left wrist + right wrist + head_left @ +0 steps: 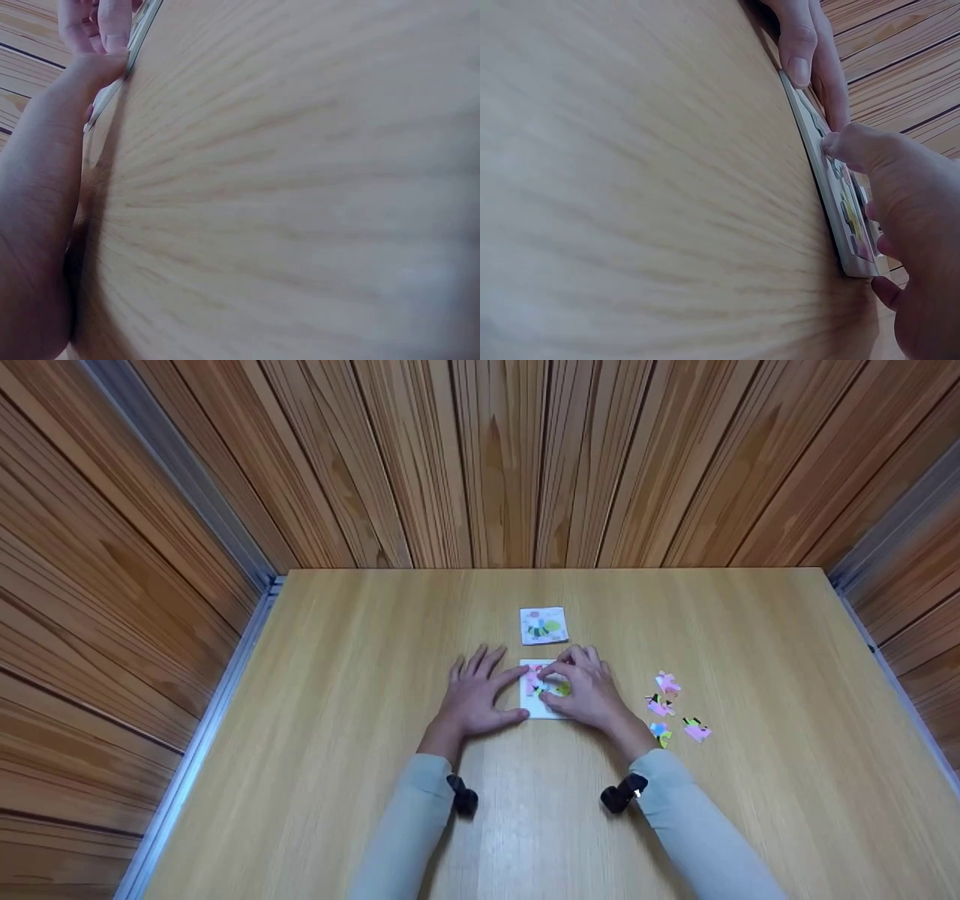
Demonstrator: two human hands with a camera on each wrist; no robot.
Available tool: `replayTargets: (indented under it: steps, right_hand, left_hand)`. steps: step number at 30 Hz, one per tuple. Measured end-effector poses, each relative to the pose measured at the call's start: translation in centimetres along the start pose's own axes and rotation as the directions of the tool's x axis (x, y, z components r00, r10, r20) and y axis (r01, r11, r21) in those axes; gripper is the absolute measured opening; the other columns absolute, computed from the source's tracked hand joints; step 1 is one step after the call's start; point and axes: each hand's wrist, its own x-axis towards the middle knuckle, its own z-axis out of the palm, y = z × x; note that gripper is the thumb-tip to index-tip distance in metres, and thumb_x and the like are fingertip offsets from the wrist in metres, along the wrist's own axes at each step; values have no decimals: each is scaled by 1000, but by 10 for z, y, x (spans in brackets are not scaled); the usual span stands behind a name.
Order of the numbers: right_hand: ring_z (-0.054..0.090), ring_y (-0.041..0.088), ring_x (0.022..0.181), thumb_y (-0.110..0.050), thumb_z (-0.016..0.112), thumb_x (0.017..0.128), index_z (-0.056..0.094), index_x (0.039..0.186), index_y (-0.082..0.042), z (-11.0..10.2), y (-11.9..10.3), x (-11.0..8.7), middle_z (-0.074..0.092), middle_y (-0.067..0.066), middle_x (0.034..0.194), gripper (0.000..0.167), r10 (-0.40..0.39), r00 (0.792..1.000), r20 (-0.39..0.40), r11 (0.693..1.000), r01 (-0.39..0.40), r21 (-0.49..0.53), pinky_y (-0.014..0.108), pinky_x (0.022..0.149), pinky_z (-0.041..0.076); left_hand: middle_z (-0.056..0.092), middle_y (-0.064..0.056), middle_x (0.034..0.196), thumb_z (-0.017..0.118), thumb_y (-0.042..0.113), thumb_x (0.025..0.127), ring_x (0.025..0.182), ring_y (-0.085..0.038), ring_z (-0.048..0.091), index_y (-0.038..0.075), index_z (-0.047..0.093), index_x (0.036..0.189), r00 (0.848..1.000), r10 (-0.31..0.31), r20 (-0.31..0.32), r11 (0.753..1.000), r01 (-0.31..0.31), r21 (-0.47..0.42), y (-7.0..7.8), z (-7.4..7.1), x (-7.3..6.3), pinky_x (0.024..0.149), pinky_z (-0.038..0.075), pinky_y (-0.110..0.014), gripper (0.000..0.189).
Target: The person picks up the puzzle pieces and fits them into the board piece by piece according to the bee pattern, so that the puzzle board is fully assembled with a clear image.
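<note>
A small white puzzle board point(541, 712) lies flat on the table, with several pink and green pieces point(562, 688) in it. My left hand point(476, 701) rests at its left edge, fingers spread, thumb and index fingertip touching the board. Over the board, my right hand point(589, 690) has thumb and index finger curled around a puzzle piece point(535, 682), partly hidden by the fingers. In the right wrist view the right thumb point(855, 146) touches the pieces on the board point(817, 161). The left wrist view shows only a sliver of the board point(139, 41) beyond the left hand point(82, 82).
Behind the board lies a square picture card point(544, 625) with a bee-like figure. To the right are several loose puzzle pieces point(660, 705), including a separate pink and green one point(697, 730). Wood-panelled walls point(495, 465) border the wooden table point(337, 675).
</note>
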Motion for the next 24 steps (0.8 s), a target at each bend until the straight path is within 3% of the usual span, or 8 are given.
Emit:
replayTargets:
  steps: [10, 24]
  right_hand:
    - [44, 39, 135, -30, 83, 99, 86, 128, -25, -2, 0, -2, 58, 17, 142, 29, -18, 997, 74, 999, 16, 32, 62, 112, 35]
    - [41, 41, 135, -24, 79, 102, 84, 134, -27, 1, 2, -4, 56, 19, 146, 33, -39, 995, 87, 998, 34, 53, 62, 111, 31]
  left_hand:
    - [23, -8, 191, 59, 80, 96, 179, -44, 11, 43, 46, 171, 1000, -7, 8, 1000, 7, -3, -1, 1, 1, 140, 8, -78, 85]
    - [22, -7, 191, 59, 81, 96, 180, -43, 10, 43, 47, 171, 1000, -6, 8, 1000, 6, -2, -1, 0, 0, 140, 8, -77, 85]
